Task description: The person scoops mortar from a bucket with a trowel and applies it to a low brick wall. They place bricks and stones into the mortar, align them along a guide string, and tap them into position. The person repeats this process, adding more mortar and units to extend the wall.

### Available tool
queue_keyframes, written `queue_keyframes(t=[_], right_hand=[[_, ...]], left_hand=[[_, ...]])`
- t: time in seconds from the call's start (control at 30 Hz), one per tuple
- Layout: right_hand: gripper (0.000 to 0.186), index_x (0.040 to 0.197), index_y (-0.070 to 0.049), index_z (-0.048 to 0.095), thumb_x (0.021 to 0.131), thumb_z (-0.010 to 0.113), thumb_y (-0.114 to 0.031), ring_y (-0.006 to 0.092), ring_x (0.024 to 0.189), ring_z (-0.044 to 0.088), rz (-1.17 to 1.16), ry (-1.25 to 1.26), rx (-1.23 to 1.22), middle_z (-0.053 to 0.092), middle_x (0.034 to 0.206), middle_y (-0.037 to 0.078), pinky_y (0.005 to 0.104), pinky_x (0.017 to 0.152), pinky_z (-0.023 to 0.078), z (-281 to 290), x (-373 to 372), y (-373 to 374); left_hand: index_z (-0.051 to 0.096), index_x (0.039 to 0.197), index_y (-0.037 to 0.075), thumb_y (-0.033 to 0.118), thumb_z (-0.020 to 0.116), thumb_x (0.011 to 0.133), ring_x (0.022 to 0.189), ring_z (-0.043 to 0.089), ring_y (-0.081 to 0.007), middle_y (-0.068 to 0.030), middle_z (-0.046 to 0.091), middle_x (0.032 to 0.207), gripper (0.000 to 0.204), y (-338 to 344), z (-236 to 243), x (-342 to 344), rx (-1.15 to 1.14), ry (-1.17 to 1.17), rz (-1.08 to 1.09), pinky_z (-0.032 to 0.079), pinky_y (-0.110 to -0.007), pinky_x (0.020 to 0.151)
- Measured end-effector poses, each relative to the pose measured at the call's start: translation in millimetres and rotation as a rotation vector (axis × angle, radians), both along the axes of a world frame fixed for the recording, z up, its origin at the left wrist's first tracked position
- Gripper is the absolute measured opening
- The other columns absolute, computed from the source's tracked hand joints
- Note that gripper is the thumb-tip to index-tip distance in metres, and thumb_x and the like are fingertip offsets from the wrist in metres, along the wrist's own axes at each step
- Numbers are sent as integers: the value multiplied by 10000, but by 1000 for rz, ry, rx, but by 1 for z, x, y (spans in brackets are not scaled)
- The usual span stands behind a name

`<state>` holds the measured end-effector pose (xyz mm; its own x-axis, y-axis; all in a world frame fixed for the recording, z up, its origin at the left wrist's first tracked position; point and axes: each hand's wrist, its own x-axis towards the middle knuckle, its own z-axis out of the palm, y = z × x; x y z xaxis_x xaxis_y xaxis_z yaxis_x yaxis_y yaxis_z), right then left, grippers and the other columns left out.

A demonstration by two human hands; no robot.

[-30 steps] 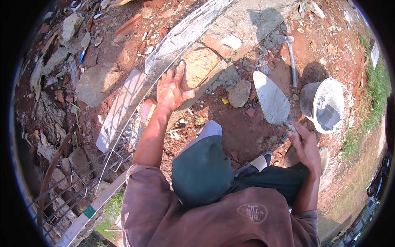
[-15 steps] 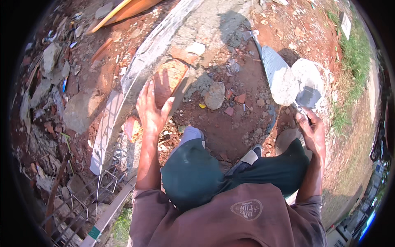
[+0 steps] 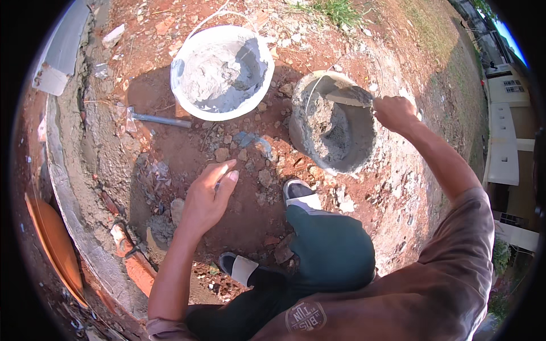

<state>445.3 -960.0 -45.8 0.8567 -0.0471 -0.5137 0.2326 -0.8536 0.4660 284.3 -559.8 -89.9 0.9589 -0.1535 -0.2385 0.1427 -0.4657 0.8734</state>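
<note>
My right hand (image 3: 396, 115) is closed on a trowel (image 3: 350, 98), most of its handle hidden in the fist. The blade reaches over the inside of a grey bucket (image 3: 296, 128) holding rough grey mortar (image 3: 333, 136). My left hand (image 3: 209, 196) hangs above the soil with nothing in it, thumb apart from the stretched fingers. Beyond it stands a white bucket (image 3: 177, 85) of pale, smooth paste (image 3: 219, 74). Left of that bucket lies a hammer (image 3: 162, 120) with a metal handle.
A low mortar-topped wall (image 3: 71, 187) runs along the left, with a pale block (image 3: 57, 65) at its far end. Orange bricks (image 3: 138, 267) lie beside it, and an orange basin (image 3: 54, 250) sits beyond. Grass (image 3: 335, 12) grows at the back; rubble is scattered over the soil.
My view has swung right, bringing both buckets toward the middle. My left hand has come off the orange brick. My right hand has moved the trowel over into the grey bucket.
</note>
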Motion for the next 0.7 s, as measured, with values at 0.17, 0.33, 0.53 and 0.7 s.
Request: queue_keyframes(t=[0.17,0.33,0.53,0.7], right_hand=[[146,959,-32,657,839,608,-100,228,880,678,501,291,92,670,985,104,334,711,563,-58,-46,52],[251,1015,-2,581,928,493,-220,342,937,650,-12,346,207,628,1033,173,470,807,519,34,-62,16],[338,993,-8,568,890,490,-321,483,869,588,-260,221,290,636,914,277,545,792,437,106,-94,-11],[321,1018,-52,574,886,561,-345,425,891,611,-78,384,303,637,950,227,516,775,459,73,-100,-9]], left_hand=[[323,1386,-66,526,645,818,1107,583,-336,-286,543,1219,881,-126,-58,90,-339,454,35,451,-402,926],[423,1242,-28,419,647,844,938,630,-373,-247,629,1014,638,-165,-78,81,-27,509,422,475,-414,820],[410,1133,20,439,523,918,898,613,-464,-281,640,907,484,-173,-70,0,-10,522,583,474,-519,771],[414,1154,9,469,522,902,942,609,-452,-292,625,990,535,-135,-34,-57,-58,699,723,453,-529,823]])
